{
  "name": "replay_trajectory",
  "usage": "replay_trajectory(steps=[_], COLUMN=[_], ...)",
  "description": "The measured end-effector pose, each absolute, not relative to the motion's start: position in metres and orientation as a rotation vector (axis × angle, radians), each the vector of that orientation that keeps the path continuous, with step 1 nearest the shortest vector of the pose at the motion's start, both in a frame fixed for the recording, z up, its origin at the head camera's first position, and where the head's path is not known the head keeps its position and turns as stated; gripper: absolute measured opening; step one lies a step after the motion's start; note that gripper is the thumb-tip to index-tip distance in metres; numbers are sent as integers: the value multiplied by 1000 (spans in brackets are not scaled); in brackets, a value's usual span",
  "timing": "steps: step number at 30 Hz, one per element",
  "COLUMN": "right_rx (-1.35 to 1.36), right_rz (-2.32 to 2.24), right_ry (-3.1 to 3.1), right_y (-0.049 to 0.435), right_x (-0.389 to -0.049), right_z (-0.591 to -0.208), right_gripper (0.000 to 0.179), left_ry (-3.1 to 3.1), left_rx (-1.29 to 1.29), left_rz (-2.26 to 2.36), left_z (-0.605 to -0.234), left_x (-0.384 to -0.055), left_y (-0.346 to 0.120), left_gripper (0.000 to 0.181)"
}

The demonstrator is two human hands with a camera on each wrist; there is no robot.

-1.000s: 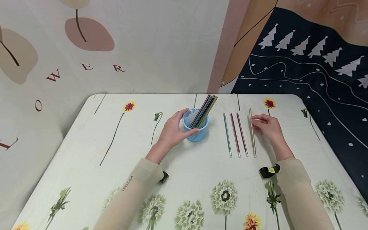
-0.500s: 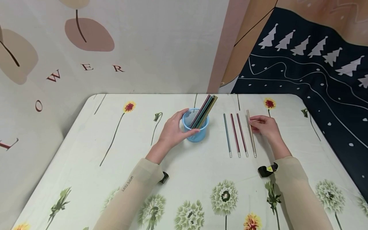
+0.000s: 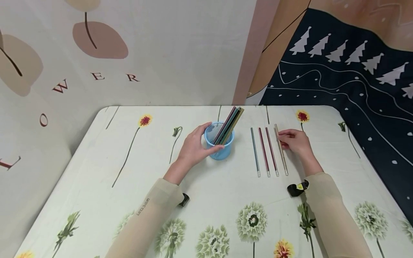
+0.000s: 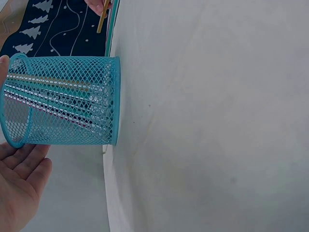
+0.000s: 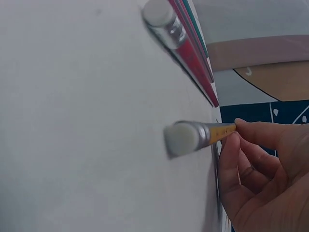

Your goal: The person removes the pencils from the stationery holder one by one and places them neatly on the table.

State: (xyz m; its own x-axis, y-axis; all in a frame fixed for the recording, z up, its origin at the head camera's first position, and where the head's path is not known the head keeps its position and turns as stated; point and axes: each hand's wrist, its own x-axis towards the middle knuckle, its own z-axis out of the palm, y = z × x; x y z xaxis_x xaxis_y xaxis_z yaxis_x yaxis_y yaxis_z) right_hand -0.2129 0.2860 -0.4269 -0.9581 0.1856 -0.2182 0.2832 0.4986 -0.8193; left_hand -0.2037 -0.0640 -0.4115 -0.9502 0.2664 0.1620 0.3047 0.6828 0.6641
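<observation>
1. Your left hand (image 3: 195, 146): grip curled round the rim of 1 light-blue, cylindrical, wire-mesh cup (image 3: 221, 154), which stands upright on the counter; thumb at the near side of the rim.
2. Bundle of slim, long pencils (image 3: 229, 125) in dark red, green and gold: inside the cup, upper ends above the rim, leaning to your right; overlap prevents an exact count.
3. Your right hand (image 3: 296, 141): grip pinching 1 slim, gold pencil (image 3: 282, 154) near its far end; silver band and pale eraser point towards you. You cannot tell whether the eraser end touches the counter.
4. 1 slim, teal-blue pencil (image 3: 255, 152) and 2 slim, dark-red pencils (image 3: 264, 152): lying side by side, apart, between the cup and the gold pencil, eraser ends towards you.
5. Counter (image 3: 222, 193): covered in white cloth, printed with flowers.
6. Backdrop (image 3: 322, 77): navy fabric with white trees, beyond the counter to your right.
</observation>
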Motion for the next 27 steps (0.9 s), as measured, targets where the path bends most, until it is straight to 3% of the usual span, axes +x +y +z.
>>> replay_trajectory(steps=[27], right_rx=[431], right_rz=[-1364], right_ry=[2700], right_y=[281], right_x=[-216], right_z=[-431], right_gripper=[32], left_ry=[-2815], left_rx=[-491], left_rz=[-1128], left_z=[-411], left_x=[-203], left_y=[-63], left_gripper=[90])
